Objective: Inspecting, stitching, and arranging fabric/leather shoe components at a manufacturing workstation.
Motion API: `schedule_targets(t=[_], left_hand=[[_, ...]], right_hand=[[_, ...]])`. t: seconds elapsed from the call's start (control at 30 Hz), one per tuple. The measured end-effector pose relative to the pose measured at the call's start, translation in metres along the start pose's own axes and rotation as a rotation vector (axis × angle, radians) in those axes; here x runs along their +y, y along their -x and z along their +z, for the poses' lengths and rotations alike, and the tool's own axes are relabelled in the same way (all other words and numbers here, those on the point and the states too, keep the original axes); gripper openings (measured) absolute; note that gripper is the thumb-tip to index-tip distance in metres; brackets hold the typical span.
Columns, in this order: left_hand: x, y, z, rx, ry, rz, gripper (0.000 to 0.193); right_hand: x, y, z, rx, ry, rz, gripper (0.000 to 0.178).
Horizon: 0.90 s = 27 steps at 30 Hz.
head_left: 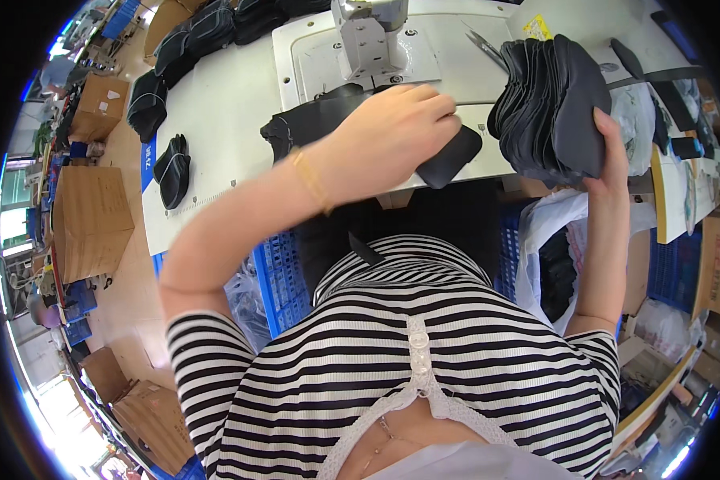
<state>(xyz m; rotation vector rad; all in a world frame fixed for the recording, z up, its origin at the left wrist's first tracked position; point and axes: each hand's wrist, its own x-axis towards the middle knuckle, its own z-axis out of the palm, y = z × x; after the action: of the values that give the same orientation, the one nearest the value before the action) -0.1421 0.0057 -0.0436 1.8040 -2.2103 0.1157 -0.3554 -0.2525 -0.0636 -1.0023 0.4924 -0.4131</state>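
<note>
My left hand (402, 132) reaches across the sewing machine's bed with its fingers curled. From under them sticks out a rounded flat black piece (451, 160), leather-like in look; the fingertips' grip on it is partly hidden. More black material (308, 128) lies behind my wrist, in front of the sewing machine head (370, 40). At the right, my right hand (608, 156) closes round the near right edge of a thick stack of black pieces (548, 112). Those pieces stand on edge, fanned side by side, and hide some of its fingers.
Scissors or tweezers (486, 50) lie behind the stack. Bundles of black pieces (186, 44) line the table's far left edge, with a small bundle (174, 170) nearer. Blue crates (282, 280) and a white bag (548, 228) sit below the table's front. Cardboard boxes (94, 224) stand at left.
</note>
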Motion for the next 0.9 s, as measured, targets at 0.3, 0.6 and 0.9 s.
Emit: schedule_targets(t=[0.3, 0.6, 0.9], left_hand=[[-0.065, -0.1, 0.066, -0.571, -0.052, 0.141, 0.045], [-0.061, -0.102, 0.067, -0.659, 0.22, -0.002, 0.033], [-0.092, -0.115, 0.042, -0.591, 0.56, -0.158, 0.022]], right_hand=[[0.029, 0.038, -0.048, 0.057, -0.088, -0.012, 0.047], [0.04, 0.046, -0.071, 0.055, -0.144, -0.024, 0.045], [0.043, 0.046, -0.074, 0.044, -0.189, -0.05, 0.045]])
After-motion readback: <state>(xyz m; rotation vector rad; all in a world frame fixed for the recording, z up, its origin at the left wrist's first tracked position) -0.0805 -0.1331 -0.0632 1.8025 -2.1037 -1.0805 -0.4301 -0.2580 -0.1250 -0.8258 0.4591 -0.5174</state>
